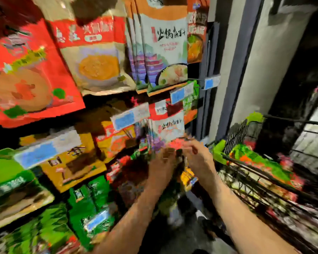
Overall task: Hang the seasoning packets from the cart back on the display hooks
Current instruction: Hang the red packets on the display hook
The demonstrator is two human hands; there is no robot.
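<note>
Seasoning packets, glossy red and white foil (170, 132), are being worked at a lower display hook by left hand (161, 165) and right hand (196, 156), brought together, grip blurred beyond telling; hole alignment is being advised.

Wire cart (250, 182) w/ seasoning packets (261, 160) inside, beside display hooks (195, 79).

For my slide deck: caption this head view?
Both hands, left hand and right hand, work together at blurred hanging seasoning packets beside the wire cart.
</note>
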